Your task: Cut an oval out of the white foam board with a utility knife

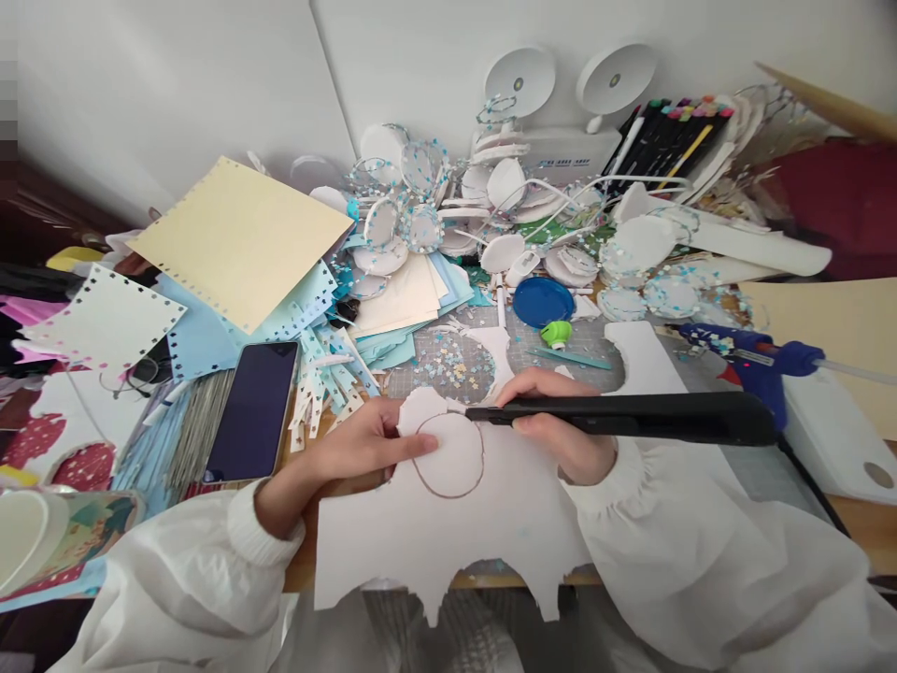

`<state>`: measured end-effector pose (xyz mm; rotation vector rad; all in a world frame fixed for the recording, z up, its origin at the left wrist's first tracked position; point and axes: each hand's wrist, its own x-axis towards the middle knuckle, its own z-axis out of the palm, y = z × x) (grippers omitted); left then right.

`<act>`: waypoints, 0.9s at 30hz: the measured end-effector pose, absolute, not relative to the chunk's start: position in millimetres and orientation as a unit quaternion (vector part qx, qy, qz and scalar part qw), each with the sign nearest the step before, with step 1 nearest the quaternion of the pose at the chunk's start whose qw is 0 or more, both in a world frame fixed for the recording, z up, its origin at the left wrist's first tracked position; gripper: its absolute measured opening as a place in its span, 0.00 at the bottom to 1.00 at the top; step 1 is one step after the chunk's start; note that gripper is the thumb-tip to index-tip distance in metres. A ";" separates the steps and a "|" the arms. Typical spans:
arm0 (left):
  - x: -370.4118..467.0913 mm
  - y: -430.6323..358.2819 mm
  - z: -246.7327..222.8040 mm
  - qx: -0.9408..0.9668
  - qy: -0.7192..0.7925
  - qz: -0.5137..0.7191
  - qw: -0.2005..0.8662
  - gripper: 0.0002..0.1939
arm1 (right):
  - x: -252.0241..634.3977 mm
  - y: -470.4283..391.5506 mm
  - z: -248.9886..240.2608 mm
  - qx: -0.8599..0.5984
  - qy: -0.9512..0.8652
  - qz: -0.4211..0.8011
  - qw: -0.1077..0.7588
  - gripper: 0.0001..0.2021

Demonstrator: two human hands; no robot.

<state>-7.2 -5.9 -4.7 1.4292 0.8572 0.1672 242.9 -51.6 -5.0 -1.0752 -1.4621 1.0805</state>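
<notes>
A white foam board (491, 533) with scalloped cut-outs along its near edge lies in front of me. A round outline is drawn on it. My left hand (371, 439) grips the board at its upper left, the thumb on top inside the outline. My right hand (553, 416) is closed around a long black tool (631, 418), whose narrow tip meets the board at the top of the outline. Whether the tip is a blade cannot be made out.
Behind lie a blue lid (543, 302), a green item (556, 334) and many white discs. A blue glue gun (763, 365) is at the right. On the left are a phone (253, 411), wire stems and punched paper (242, 238). A cup (32, 537) stands near left.
</notes>
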 end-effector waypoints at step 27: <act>89.2 -48.3 94.0 0.072 0.333 0.398 0.852 0.24 | 248.7 -25.1 -20.8 -0.395 -0.261 0.583 0.660 0.05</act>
